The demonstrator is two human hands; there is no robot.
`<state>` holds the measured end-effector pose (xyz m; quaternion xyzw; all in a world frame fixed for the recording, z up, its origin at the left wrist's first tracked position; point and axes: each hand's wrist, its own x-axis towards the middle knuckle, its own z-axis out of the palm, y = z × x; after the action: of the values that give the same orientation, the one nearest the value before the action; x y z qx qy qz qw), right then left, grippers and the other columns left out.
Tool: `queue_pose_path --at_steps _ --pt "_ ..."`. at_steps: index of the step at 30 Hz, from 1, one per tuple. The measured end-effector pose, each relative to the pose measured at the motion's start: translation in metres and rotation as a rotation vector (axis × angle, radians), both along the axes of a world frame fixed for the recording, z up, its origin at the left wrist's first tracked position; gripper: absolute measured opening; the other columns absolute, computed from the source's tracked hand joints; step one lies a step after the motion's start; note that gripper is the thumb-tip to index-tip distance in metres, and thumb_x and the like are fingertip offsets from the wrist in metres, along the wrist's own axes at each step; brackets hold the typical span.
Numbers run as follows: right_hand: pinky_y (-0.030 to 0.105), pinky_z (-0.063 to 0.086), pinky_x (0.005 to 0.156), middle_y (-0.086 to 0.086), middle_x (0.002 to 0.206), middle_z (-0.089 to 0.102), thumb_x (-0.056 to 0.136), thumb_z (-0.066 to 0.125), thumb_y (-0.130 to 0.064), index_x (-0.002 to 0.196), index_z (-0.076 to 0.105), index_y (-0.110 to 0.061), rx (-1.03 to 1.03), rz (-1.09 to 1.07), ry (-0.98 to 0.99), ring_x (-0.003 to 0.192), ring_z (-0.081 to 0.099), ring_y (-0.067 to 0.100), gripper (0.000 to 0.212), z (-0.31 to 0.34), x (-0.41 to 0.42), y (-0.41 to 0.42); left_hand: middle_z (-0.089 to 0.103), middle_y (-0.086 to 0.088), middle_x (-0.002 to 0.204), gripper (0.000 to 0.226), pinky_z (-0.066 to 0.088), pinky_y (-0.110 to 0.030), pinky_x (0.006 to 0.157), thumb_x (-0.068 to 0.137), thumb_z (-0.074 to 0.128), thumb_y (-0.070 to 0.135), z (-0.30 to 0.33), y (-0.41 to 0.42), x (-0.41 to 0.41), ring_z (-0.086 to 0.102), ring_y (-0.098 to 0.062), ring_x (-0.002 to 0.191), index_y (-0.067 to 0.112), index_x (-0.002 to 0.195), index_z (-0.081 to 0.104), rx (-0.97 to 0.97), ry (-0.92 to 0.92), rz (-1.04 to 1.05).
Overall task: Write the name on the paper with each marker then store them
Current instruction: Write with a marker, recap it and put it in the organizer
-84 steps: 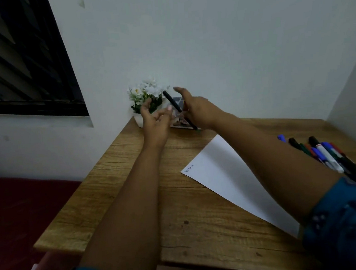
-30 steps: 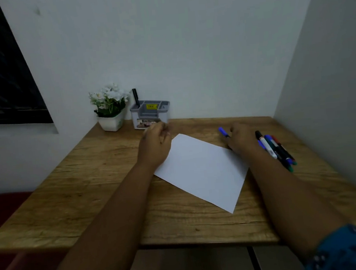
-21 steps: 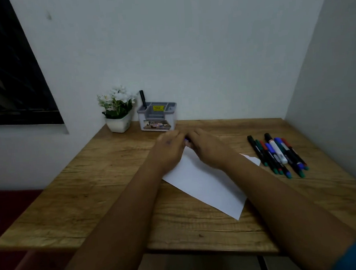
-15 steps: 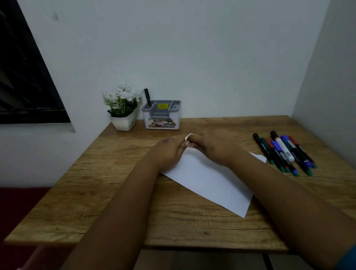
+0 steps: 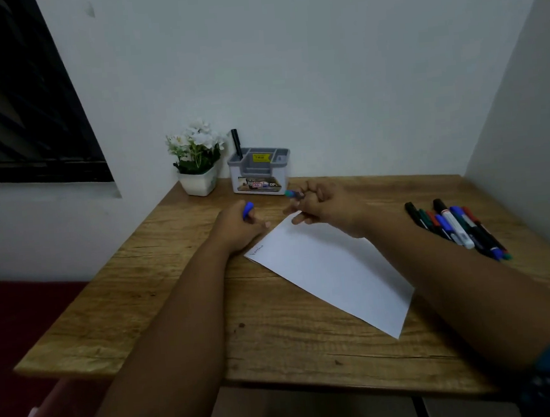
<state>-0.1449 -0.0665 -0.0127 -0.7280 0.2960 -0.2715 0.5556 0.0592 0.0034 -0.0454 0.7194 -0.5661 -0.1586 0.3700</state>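
Fingers (image 5: 255,222) of the left hand (image 5: 235,226) are curled round a blue cap (image 5: 248,209), whose rounded end sticks up above the knuckles; I read this as a closed grip on the cap. This hand sits on the table (image 5: 162,293) just off the paper's far left corner. On my view the paper (image 5: 331,269) lies at an angle across the middle of the table, with a short handwritten word near that same corner, too small for me to read.

Right of the cap, apart from it, the right hand (image 5: 327,205) hangs over the paper's far corner. Its fingers are curled tight round a marker (image 5: 294,194), and only the marker's tip end shows, pointing left toward the cap. I cannot tell the tip's colour with certainty; it looks teal-blue. Cap and marker are separated, each in its own hand, with bare table between them.

Behind the hands, against the wall: a white pot of flowers (image 5: 197,158) at left, then a grey organiser (image 5: 259,170) just beside it. One black marker (image 5: 236,144) stands upright in the organiser's rear left compartment.

Far right of the table: a row of markers (image 5: 456,227) lying side by side, well apart from both hands.
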Motion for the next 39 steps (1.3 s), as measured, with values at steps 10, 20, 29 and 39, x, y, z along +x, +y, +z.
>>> queue_pose_path --at_steps 10,20,29,39 --pt "0.019 0.054 0.060 0.017 0.079 0.072 0.084 0.072 -0.008 0.082 0.069 -0.007 0.003 0.000 -0.045 0.061 0.066 0.010 0.003 -0.032 0.037 -0.001 0.071 -0.001 0.077 0.044 0.049 -0.032 0.075 0.062 0.087 0.009 0.002 -0.003 0.020 0.067 -0.010 0.074 0.019 0.073 0.045 0.142 0.284 -0.178" --pt "0.029 0.055 0.069 0.014 0.077 0.072 0.076 0.071 -0.004 0.076 0.075 -0.015 -0.296 -0.028 0.109 0.067 0.065 0.014 0.012 -0.041 0.034 0.004 0.074 -0.015 0.096 0.042 0.055 -0.021 0.073 0.071 0.075 -0.011 0.009 -0.002 0.024 0.072 -0.011 0.087 0.016 0.069 0.043 0.251 0.343 -0.322" --pt "0.020 0.053 0.075 -0.004 0.080 0.074 0.077 0.072 -0.009 0.076 0.074 -0.024 -0.429 -0.024 0.210 0.077 0.066 0.005 0.016 -0.039 0.035 0.007 0.072 -0.019 0.100 0.043 0.053 -0.030 0.088 0.074 0.070 -0.015 0.010 -0.002 0.022 0.070 -0.017 0.096 0.016 0.066 0.040 0.285 0.352 -0.334" --pt "0.019 0.052 0.074 -0.004 0.080 0.074 0.077 0.072 -0.011 0.074 0.074 -0.024 -0.429 -0.039 0.212 0.077 0.066 0.003 0.013 -0.040 0.034 0.004 0.073 -0.016 0.095 0.043 0.053 -0.027 0.085 0.073 0.071 -0.014 0.013 0.001 0.020 0.071 -0.014 0.095 0.015 0.063 0.041 0.294 0.349 -0.316"
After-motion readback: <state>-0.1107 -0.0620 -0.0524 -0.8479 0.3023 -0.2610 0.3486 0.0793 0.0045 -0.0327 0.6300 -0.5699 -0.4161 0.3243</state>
